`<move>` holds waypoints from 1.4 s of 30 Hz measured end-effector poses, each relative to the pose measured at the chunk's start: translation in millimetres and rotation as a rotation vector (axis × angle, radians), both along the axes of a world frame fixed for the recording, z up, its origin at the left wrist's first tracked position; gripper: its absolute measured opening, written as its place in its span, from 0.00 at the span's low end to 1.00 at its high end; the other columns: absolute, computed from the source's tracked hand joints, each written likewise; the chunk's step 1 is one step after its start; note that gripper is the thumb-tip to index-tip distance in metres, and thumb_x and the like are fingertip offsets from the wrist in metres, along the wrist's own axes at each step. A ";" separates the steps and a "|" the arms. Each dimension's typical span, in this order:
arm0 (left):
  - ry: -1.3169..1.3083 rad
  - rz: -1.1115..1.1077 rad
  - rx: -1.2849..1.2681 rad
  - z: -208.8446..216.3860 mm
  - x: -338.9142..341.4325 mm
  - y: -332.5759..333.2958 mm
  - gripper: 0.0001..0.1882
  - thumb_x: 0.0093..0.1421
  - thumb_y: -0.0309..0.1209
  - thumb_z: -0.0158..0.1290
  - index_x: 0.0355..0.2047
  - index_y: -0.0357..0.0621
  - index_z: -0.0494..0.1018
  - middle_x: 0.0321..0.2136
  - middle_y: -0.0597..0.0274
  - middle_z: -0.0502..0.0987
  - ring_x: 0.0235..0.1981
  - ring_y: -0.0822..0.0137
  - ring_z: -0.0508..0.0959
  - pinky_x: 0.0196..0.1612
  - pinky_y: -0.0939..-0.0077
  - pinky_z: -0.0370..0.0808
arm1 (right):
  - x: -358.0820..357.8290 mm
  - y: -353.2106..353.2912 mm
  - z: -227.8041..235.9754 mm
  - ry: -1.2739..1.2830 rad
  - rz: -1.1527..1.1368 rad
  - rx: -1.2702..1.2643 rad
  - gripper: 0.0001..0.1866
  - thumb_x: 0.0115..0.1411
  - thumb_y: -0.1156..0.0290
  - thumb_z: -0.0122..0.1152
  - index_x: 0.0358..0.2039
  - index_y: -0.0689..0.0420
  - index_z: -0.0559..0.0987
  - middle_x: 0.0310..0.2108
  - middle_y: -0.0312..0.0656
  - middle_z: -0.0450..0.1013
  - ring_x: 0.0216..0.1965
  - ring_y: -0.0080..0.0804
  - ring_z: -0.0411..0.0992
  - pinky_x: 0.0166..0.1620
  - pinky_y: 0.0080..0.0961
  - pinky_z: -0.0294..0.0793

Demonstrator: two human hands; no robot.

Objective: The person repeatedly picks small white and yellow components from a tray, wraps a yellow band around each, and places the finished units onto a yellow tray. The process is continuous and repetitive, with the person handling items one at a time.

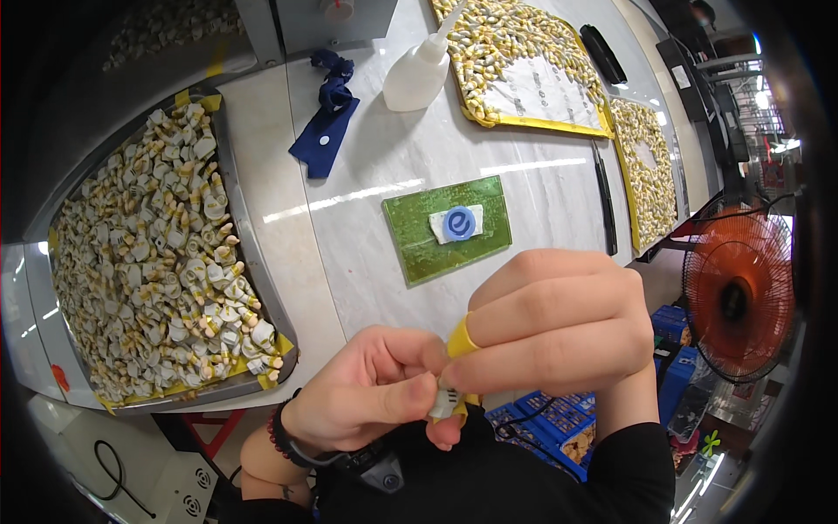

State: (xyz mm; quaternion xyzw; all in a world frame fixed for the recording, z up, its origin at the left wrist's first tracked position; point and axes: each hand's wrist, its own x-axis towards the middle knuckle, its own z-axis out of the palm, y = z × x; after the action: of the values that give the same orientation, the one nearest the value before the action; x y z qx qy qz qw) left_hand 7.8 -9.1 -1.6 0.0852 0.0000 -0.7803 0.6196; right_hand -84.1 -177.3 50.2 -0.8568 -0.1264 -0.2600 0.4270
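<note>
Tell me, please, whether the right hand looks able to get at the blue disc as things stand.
Probably yes: the blue disc sits uncovered on its white pad, beyond the right hand, and nothing appears to block the way, though that hand is busy at the white piece in the left hand.

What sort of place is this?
It looks like a factory or workshop: a grey rectangular tray is heaped with small white-and-yellow pieces, a yellow-edged tray holds many more small pieces, and blue plastic crates stand nearby.
</note>
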 end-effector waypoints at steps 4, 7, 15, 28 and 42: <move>-0.020 -0.001 -0.014 3.9 0.7 -1.9 0.14 0.59 0.33 0.52 0.36 0.31 0.70 0.29 0.58 0.75 0.29 0.72 0.76 0.36 0.80 0.73 | -5.2 -3.1 4.6 0.022 0.075 0.001 0.10 0.42 0.77 0.63 0.26 0.66 0.75 0.27 0.44 0.70 0.24 0.34 0.70 0.26 0.23 0.72; -0.035 -0.017 0.006 7.5 2.4 -2.0 0.13 0.58 0.32 0.51 0.36 0.31 0.70 0.28 0.57 0.75 0.30 0.72 0.76 0.36 0.81 0.73 | -6.7 -1.1 5.8 0.032 0.068 0.002 0.10 0.41 0.78 0.63 0.26 0.67 0.75 0.27 0.45 0.70 0.23 0.34 0.70 0.25 0.23 0.72; -0.048 -0.027 -0.023 6.0 2.1 -2.3 0.14 0.57 0.32 0.53 0.36 0.31 0.70 0.30 0.56 0.76 0.31 0.72 0.76 0.37 0.81 0.72 | -8.6 9.1 7.8 0.027 -0.082 0.006 0.07 0.35 0.76 0.64 0.21 0.59 0.80 0.24 0.38 0.75 0.21 0.27 0.72 0.23 0.16 0.72; -0.848 0.311 -0.024 17.0 1.9 0.9 0.19 0.44 0.26 0.66 0.35 0.32 0.74 0.30 0.57 0.77 0.32 0.71 0.77 0.37 0.79 0.73 | -25.3 4.2 15.9 -0.085 0.030 -0.205 0.02 0.44 0.79 0.61 0.22 0.61 0.80 0.27 0.42 0.75 0.25 0.27 0.72 0.28 0.14 0.71; -1.206 0.467 -0.075 4.4 -1.7 6.6 0.24 0.40 0.37 0.68 0.29 0.34 0.71 0.22 0.56 0.74 0.23 0.68 0.74 0.27 0.78 0.74 | -132.9 -176.8 36.7 0.308 -1.194 -0.438 0.08 0.53 0.75 0.58 0.34 0.61 0.78 0.30 0.41 0.76 0.29 0.23 0.72 0.35 0.20 0.71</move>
State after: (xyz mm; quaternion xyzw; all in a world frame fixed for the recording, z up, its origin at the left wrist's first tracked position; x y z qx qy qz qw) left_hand 6.1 -2.5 2.9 0.4846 -0.3569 -0.4394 0.6669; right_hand -217.0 -354.1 86.9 -0.8742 0.3838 -0.2950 0.0381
